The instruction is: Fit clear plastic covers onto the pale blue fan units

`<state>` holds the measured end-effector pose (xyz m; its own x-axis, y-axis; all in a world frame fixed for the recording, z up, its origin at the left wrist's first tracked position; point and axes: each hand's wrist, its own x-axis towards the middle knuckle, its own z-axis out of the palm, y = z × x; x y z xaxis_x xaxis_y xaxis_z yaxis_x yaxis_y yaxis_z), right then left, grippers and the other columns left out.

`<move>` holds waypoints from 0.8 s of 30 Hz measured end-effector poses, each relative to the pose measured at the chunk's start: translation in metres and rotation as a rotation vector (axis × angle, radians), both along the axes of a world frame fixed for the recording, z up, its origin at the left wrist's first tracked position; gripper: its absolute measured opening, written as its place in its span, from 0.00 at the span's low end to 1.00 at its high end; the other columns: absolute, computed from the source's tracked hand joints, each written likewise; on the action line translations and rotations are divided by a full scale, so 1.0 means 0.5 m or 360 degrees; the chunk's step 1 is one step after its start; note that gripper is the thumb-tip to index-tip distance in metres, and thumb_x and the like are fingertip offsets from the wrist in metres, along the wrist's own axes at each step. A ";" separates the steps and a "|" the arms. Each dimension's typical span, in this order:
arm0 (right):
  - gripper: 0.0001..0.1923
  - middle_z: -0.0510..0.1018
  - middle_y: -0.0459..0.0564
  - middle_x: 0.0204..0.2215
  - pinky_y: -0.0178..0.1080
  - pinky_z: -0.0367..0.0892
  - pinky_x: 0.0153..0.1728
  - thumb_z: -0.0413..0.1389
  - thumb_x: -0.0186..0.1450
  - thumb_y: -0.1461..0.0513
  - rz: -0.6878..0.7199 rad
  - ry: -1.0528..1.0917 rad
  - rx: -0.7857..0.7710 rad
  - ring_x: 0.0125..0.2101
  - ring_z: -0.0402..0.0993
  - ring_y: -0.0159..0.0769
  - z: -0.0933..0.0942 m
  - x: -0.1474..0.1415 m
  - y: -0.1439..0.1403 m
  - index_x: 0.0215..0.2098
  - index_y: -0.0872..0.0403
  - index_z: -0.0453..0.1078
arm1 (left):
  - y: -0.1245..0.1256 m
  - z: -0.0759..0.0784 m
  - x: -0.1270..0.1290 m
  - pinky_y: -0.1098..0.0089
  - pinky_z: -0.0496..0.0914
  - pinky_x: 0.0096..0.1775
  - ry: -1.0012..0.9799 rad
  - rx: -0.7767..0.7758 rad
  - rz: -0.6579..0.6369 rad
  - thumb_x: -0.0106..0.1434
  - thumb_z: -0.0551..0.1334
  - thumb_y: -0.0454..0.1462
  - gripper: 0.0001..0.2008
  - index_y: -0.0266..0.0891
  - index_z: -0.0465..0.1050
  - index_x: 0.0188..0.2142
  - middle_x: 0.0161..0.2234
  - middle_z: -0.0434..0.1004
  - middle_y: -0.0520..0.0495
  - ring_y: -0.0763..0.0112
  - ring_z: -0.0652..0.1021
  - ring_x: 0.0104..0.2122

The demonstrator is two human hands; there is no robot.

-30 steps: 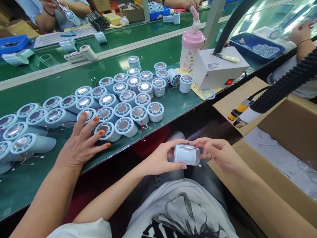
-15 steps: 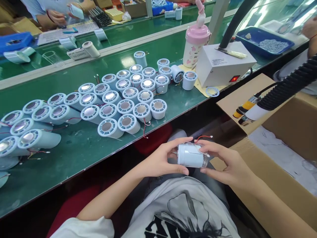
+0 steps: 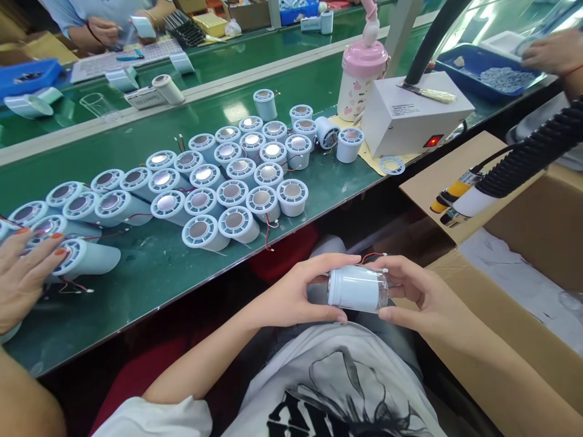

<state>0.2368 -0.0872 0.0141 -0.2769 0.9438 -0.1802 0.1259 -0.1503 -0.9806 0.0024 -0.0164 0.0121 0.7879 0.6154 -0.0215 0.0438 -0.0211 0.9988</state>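
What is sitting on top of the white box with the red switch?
On the white box lies a pale, flat brush-like tool, and a black hose rises from its top. The hose hides part of the top behind it.

We see rows of pale blue fan housings across the green worktop, a pink bottle and white control box near its right edge.

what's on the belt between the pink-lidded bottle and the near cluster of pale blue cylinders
In the head view, between the pink-lidded white bottle and the cluster of pale blue plastic cylinders lies a yellow paper sheet bearing one toppled cylinder and one upright cylinder.
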 end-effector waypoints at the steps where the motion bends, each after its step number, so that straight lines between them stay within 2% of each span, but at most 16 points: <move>1: 0.21 0.70 0.50 0.51 0.42 0.75 0.46 0.63 0.61 0.61 -0.0002 0.0039 -0.0036 0.50 0.71 0.42 0.001 0.000 0.001 0.51 0.46 0.65 | 0.000 0.000 0.000 0.61 0.69 0.56 -0.0001 0.0013 -0.0005 0.52 0.72 0.33 0.37 0.49 0.63 0.60 0.60 0.66 0.44 0.57 0.69 0.58; 8: 0.20 0.75 0.51 0.45 0.37 0.74 0.37 0.63 0.59 0.61 -0.0065 0.0307 -0.0339 0.39 0.75 0.37 -0.002 0.000 0.006 0.49 0.48 0.65 | 0.002 0.001 0.001 0.59 0.68 0.56 0.0018 0.0067 -0.0032 0.52 0.72 0.34 0.38 0.49 0.63 0.60 0.60 0.66 0.43 0.56 0.69 0.59; 16: 0.18 0.76 0.47 0.36 0.36 0.76 0.33 0.61 0.62 0.56 -0.0098 0.0627 -0.0671 0.32 0.76 0.33 -0.020 -0.003 0.013 0.47 0.52 0.65 | 0.002 0.001 0.000 0.58 0.68 0.56 0.0015 0.0110 -0.0038 0.53 0.71 0.34 0.37 0.48 0.62 0.61 0.61 0.66 0.43 0.54 0.67 0.60; 24: 0.19 0.78 0.49 0.27 0.32 0.75 0.26 0.56 0.64 0.47 -0.0073 0.0743 -0.0932 0.25 0.77 0.33 -0.016 -0.018 0.015 0.37 0.55 0.68 | 0.006 -0.001 0.000 0.58 0.68 0.57 -0.0011 0.0193 -0.0041 0.51 0.72 0.34 0.37 0.49 0.64 0.60 0.61 0.66 0.43 0.54 0.66 0.61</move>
<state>0.2280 -0.0795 0.0063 -0.4103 0.7421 -0.5300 -0.3026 -0.6590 -0.6885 0.0025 -0.0132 0.0116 0.8035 0.5926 0.0575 0.0347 -0.1430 0.9891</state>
